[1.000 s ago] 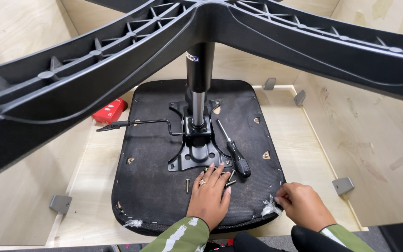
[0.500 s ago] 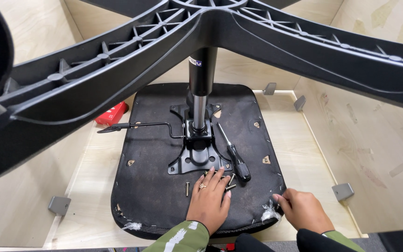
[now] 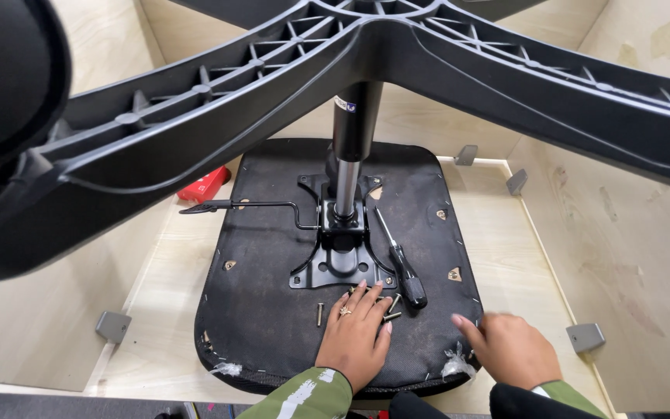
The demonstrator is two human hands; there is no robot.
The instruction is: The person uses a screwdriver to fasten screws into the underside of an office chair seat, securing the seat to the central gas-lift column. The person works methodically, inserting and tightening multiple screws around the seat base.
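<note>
Plywood floor: right hand (image 3: 512, 351) slid nearer seat (image 3: 273, 310).

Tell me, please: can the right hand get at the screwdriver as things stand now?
Probably yes. The right hand rests open on the seat's near edge, and the screwdriver lies just ahead and to its left. Only bare seat fabric lies between them. The left hand is on the screws beside the handle, not covering it.

A red box (image 3: 205, 185) lies on the plywood floor (image 3: 166, 289), with grey corner brackets (image 3: 112, 326) against the walls.
</note>
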